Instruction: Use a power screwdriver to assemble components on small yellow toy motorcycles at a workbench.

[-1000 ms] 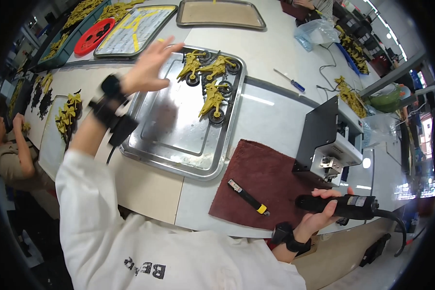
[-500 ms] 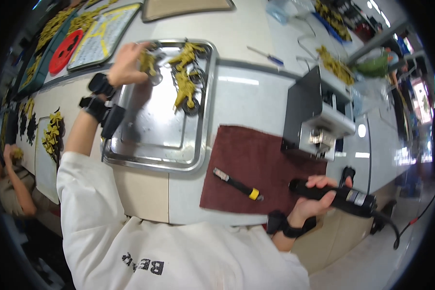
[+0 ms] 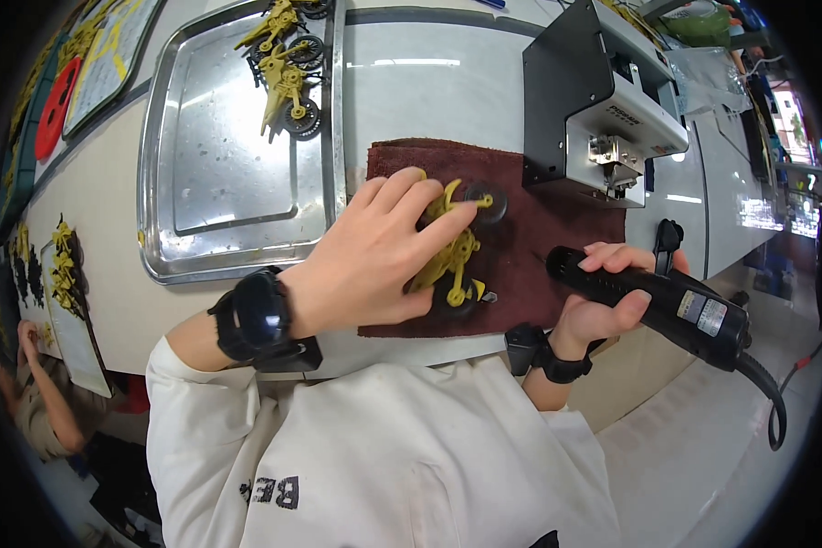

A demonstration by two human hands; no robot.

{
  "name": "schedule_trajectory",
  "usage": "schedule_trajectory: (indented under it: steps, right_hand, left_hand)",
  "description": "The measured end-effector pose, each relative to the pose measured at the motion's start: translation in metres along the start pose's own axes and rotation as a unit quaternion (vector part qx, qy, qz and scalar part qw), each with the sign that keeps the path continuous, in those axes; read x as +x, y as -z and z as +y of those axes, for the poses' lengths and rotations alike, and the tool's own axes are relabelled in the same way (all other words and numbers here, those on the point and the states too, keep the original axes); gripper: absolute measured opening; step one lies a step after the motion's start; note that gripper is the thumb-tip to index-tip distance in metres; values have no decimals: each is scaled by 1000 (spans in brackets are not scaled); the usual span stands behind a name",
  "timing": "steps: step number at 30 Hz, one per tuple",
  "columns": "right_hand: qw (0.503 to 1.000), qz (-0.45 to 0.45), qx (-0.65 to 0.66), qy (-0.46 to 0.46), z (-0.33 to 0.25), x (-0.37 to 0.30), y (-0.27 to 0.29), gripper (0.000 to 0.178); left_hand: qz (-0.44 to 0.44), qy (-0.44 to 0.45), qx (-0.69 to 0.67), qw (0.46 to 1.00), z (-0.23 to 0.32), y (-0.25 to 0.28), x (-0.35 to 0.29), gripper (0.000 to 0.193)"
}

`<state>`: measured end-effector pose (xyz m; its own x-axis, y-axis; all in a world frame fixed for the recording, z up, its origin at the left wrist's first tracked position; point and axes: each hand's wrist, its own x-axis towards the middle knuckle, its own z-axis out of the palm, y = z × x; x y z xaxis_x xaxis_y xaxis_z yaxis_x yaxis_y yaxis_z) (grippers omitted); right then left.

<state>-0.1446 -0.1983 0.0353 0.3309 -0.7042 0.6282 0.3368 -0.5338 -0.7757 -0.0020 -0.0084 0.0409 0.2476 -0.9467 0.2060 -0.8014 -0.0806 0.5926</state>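
My left hand (image 3: 370, 251) is closed around a yellow toy motorcycle (image 3: 466, 245) with black wheels, over a dark red cloth (image 3: 521, 297); the fingers hide part of its body. A corded black electric screwdriver (image 3: 648, 301) lies in the grip of my right hand (image 3: 607, 297), its thin tip pointing left toward the toy. Beside the lower wheel shows the yellow end of a slim black tool (image 3: 479, 290), otherwise covered by the toy and hand. More yellow toy motorcycles (image 3: 288, 82) lie along the right side of a metal tray (image 3: 335, 173).
A black and silver machine (image 3: 575, 114) stands on the cloth's far right. From the screwdriver a cord (image 3: 776, 402) hangs past the table edge. At left are a red disc (image 3: 57, 108), a white tray of yellow parts (image 3: 78, 315), and another person's arm (image 3: 50, 384).
My left hand has brought a toy motorcycle from the tray down onto the cloth, over the slim tool. My right hand still holds the screwdriver. The view has shifted.
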Motion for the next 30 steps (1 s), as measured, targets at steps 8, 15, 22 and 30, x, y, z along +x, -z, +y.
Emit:
schedule_trajectory:
  steps: [8,15,22,30]
  right_hand:
    - [999,26,-29,6,-1,-5,0,72]
    - [996,22,-80,11,-7,1,-7,74]
    - [986,-11,147,80,-45,71,26,99]
    - [999,14,-24,44,-6,130,-16,95]
  left_hand:
    - [5,61,110,992,-10,-27,5,87]
    - [9,57,113,992,-16,-32,-1,87]
    - [3,62,93,994,-17,-28,-2,83]
    - [15,20,92,995,-19,-31,0,71]
